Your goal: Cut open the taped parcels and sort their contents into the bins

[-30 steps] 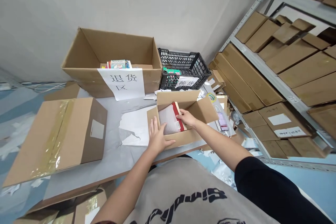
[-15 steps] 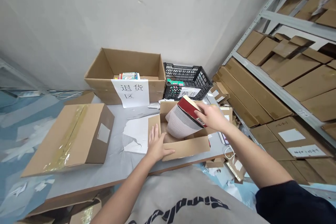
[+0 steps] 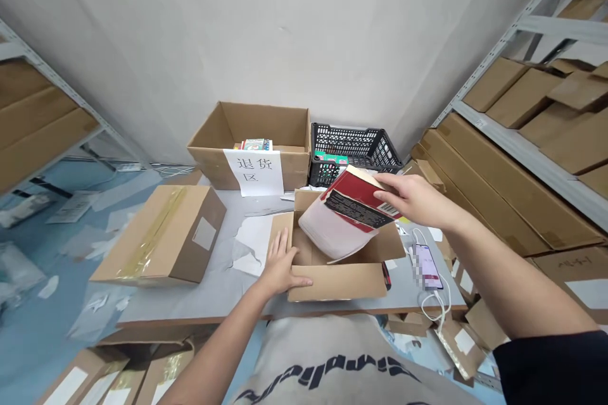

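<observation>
A thick red and white paperback book point(image 3: 358, 205) hangs tilted over a small open cardboard box point(image 3: 337, 281), its lower part inside the box walls. My right hand point(image 3: 411, 199) grips the book by its upper right edge, near the barcode, thumb on the cover. A black panel of small text crosses the cover. My left hand point(image 3: 281, 266) lies on the box's near left corner with fingers stretched over the left flap and thumb along the front flap. The book hides part of the box's inside.
Behind stand a larger labelled carton point(image 3: 204, 161) with books and a black plastic crate point(image 3: 380, 145). A taped carton point(image 3: 156, 234) sits left on the table. A phone point(image 3: 427, 267) with white cables lies right. Shelves of boxes point(image 3: 527, 133) flank the table.
The view has shifted, bringing the phone and the left shelf into sight. The book has turned so more of its cover and its dark text panel show. My left hand stays on the box.
</observation>
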Demonstrator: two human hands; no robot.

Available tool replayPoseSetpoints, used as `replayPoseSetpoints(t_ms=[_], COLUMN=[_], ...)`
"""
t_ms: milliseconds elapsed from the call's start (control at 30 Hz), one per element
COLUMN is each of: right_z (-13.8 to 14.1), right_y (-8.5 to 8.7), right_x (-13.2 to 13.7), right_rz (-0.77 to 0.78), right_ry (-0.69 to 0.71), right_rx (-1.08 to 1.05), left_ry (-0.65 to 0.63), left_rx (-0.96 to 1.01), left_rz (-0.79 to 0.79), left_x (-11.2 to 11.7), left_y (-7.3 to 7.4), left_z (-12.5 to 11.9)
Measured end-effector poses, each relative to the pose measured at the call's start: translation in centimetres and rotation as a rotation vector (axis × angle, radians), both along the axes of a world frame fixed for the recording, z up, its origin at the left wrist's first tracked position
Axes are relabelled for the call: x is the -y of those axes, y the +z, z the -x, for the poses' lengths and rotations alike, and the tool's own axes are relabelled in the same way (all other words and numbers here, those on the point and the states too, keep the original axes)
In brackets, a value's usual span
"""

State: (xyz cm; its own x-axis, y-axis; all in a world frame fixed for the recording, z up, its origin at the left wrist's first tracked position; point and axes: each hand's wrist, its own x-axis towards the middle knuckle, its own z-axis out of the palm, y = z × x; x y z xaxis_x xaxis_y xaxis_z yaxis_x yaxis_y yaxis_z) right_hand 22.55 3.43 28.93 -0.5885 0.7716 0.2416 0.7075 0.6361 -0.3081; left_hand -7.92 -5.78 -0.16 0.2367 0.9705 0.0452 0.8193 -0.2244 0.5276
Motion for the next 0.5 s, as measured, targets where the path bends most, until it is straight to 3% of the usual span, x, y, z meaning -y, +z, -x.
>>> replayPoseSetpoints(t_ms=[167,300,400,500], right_z=[-0.9,-1.7,-2.9,-3.5], right_y=[0.8,0.9,0.4,-0.8], right_x=[-0.1,-0.2,-0.7,-0.2], right_rz=[-0.049,0.012,0.061,0.058], right_ry=[0.044,0.036,-0.044,-0.046], right_rx=[0.023,-0.05,-0.237,-0.331], left_ry=[-0.002,0.0,0.025,0.067], left_rx=[-0.021,-0.03,-0.027,0.132], left_rz=[0.005,0.045,0.083,0.087], left_x=[0.0,-0.2,-0.4,-0.5], left_y=[0.3,0.9,2.4,5.1], left_z=[0.0,0.1,0.1,-0.7])
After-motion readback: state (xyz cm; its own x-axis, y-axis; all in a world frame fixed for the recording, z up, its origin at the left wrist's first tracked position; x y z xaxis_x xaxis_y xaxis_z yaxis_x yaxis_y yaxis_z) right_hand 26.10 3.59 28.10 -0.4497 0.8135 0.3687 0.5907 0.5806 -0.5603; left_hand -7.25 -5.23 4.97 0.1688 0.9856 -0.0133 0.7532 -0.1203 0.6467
